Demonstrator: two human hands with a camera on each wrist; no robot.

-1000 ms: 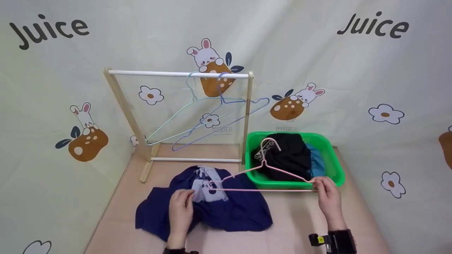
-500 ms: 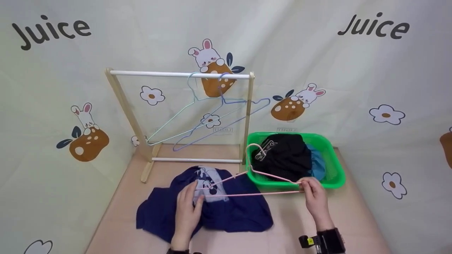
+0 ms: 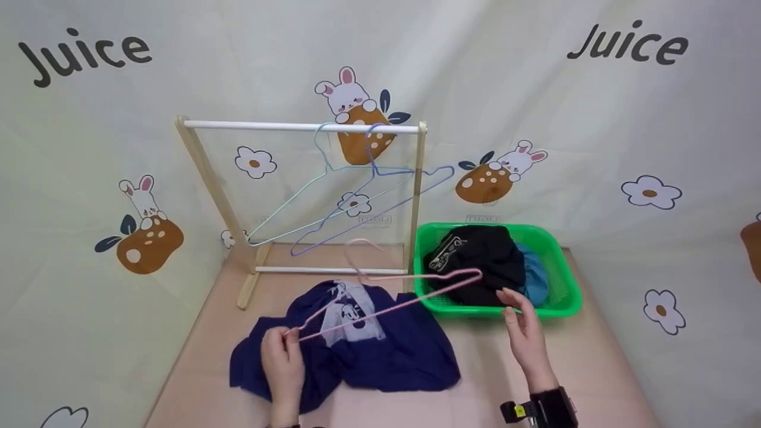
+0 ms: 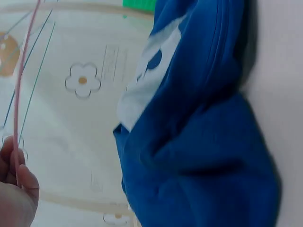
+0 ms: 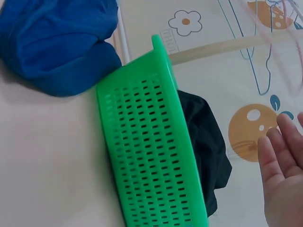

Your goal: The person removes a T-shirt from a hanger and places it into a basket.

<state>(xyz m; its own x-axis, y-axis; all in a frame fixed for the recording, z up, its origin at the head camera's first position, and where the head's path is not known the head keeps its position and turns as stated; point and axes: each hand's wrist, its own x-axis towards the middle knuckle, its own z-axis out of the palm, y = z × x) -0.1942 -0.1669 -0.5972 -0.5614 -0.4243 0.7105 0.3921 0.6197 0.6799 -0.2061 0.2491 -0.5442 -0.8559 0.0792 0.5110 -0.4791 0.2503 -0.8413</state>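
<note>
My left hand (image 3: pixel 283 362) pinches one end of a pink wire hanger (image 3: pixel 392 308), whose hook points up and whose free end reaches over the basket's near left corner. Below it a navy garment (image 3: pixel 404 356) with a pale printed panel lies crumpled on the table. In the left wrist view, thumb and fingers close on the pink hanger (image 4: pixel 18 94). My right hand (image 3: pixel 526 342) is apart from the hanger, its fingers loosely extended near the front rim of the green basket (image 3: pixel 559 312). The right wrist view shows those fingers (image 5: pixel 286 146) holding nothing.
A wooden rack (image 3: pixel 205 178) with a white rail stands at the back left. A mint hanger (image 3: pixel 285 208) and a blue-purple hanger (image 3: pixel 357 217) hang from it. A black garment (image 3: pixel 487 261) and a teal cloth (image 3: pixel 535 273) lie in the basket. Printed curtains surround the table.
My right hand has let go of the pink hanger. The left hand now grips its other end and has moved left, and the hanger has swung leftward, its free end tilting up and away.
</note>
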